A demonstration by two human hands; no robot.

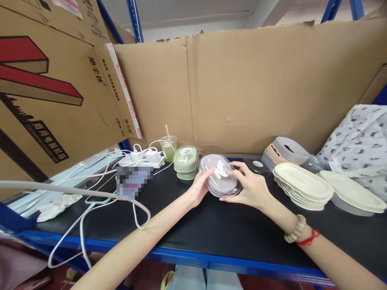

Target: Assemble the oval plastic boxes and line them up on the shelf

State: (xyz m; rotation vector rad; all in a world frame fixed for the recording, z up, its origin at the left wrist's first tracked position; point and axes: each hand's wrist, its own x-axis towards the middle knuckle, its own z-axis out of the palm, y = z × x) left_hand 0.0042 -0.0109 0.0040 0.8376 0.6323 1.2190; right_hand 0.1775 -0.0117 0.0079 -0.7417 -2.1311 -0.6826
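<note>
A lunch box [225,185] with a clear, greyish lid and a round white sticker is held just above the black table top, tilted toward me. My left hand [199,188] grips its left side, the thumb lying on the lid. From the right, my right hand [250,186] has its thumb under the front edge and its fingers on the lid by the sticker. A small pale piece sits beside the sticker. To the left stands a green lunch box stack [185,161] with a clear lid. A dark lid with a sticker [256,166] lies behind my right hand.
Cream oval lids [304,181] are piled at the right, beside grey and peach containers [288,150] and a patterned cloth [358,137]. At left are a power strip [145,160], loose white cables [81,217], a phone-like device [134,181] and a green drink cup [169,150]. Cardboard [242,88] walls the back.
</note>
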